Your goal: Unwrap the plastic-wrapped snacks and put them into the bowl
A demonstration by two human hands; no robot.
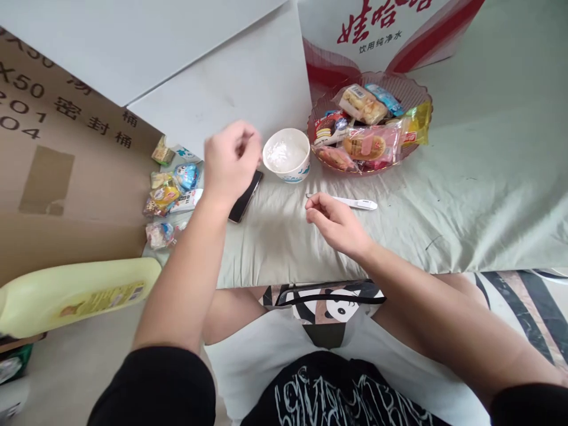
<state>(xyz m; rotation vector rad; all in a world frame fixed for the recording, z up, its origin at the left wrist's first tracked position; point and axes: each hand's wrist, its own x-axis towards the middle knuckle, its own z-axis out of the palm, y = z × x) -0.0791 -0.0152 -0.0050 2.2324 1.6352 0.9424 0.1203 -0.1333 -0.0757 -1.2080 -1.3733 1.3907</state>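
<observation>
My left hand (233, 161) is raised just left of a paper cup (288, 173), over a dark phone (245, 201). Its fingers are curled in and slightly blurred; anything between them is hidden. White bits show inside the cup, which stands upright. To the lower right of the cup, my right hand (336, 223) hovers low over the cloth with thumb and fingers bent together. I cannot make out anything in its grip. Right behind these fingers lies a slim white-handled tool (360, 203), partly covered by the hand, with a thin dark tip showing on its left.
A scalloped pink glass bowl (419, 89) of packaged snacks sits right of the cup. Small snack packs (165, 194) lie at the left, by a cardboard box (66, 130) and a yellow bottle (80, 290). White boxes (239, 77) stand behind on the green cloth (479, 195).
</observation>
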